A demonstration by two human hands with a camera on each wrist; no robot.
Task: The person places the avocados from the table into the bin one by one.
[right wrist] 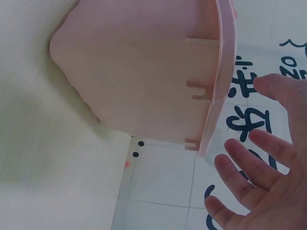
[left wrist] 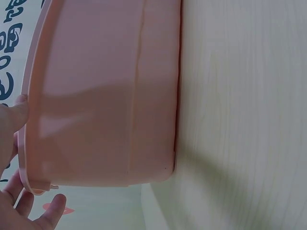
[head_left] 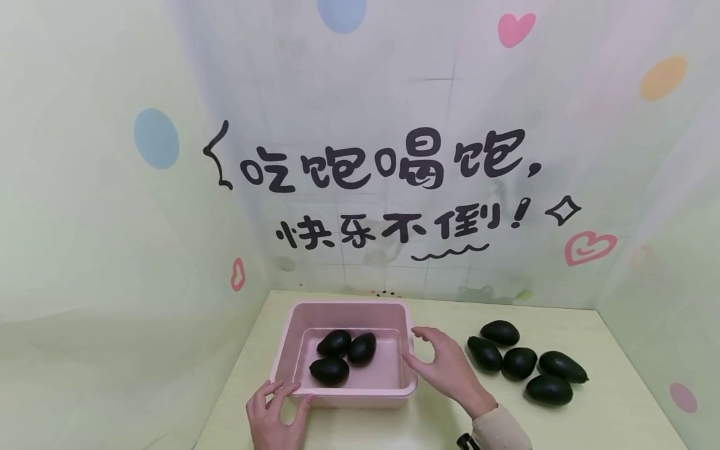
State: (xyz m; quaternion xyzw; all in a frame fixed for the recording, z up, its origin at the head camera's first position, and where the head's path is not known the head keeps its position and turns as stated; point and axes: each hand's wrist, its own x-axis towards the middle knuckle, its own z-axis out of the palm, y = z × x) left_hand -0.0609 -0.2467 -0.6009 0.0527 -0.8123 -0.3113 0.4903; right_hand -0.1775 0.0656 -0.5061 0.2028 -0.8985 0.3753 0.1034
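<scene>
A pink plastic bin [head_left: 360, 392] stands on the table with three dark avocados [head_left: 329, 371] inside, grouped left of its middle. My left hand [head_left: 277, 417] rests at the bin's front left corner, fingers spread and touching the rim; in the left wrist view the thumb [left wrist: 17, 114] lies against the rim. Beside the bin's right wall is my right hand [head_left: 444, 365], its fingers spread and slightly bent, holding nothing. The right wrist view shows this hand [right wrist: 268, 167] apart from the rim. Several more avocados [head_left: 520, 363] lie in a loose cluster to the right.
The pale wooden table [head_left: 613, 400] ends at a printed curtain [head_left: 360, 100] behind and at both sides. A light sleeve [head_left: 500, 430] covers the right forearm, with a black strap piece [head_left: 467, 442] near the wrist.
</scene>
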